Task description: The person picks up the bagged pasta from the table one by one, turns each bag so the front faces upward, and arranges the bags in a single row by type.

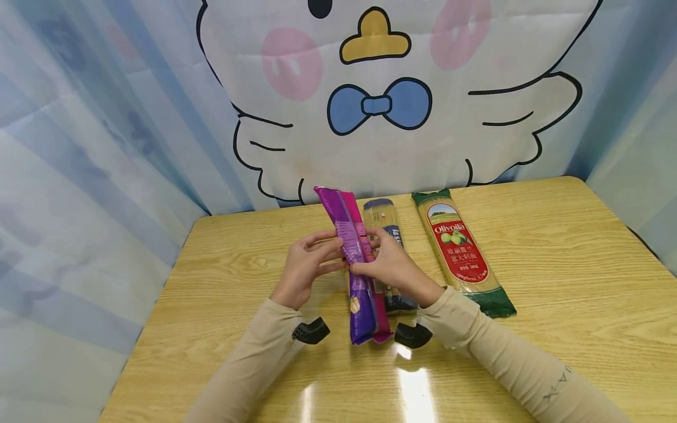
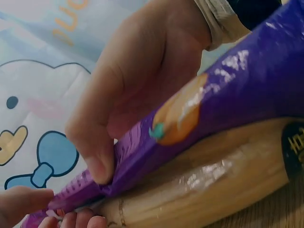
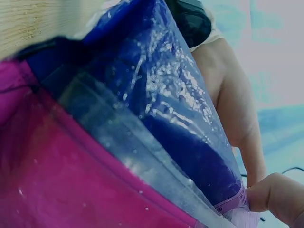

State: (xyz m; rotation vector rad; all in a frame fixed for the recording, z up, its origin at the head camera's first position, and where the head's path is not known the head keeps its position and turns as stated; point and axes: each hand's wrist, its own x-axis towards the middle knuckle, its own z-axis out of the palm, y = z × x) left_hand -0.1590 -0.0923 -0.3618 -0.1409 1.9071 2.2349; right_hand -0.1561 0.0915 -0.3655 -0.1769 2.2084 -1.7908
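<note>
A long purple-and-pink plastic bag (image 1: 361, 276) with a printed pumpkin on its side is held tilted over the table by both hands. My left hand (image 1: 304, 267) holds its left edge near the middle, thumb and fingers at the side. From the right, my right hand (image 1: 394, 264) pinches the same stretch; its thumb presses the purple face, as the left wrist view shows. Behind and partly hidden by the bag lies a clear pack of spaghetti with a dark blue label (image 1: 392, 235). What fills the purple bag is hidden.
A larger spaghetti pack with a red label and green ends (image 1: 460, 247) lies slanted to the right. Beneath everything is a wood-grain table (image 1: 238, 329). A printed cartoon curtain (image 1: 370, 158) hangs along its back edge, with pale blue curtains at the sides.
</note>
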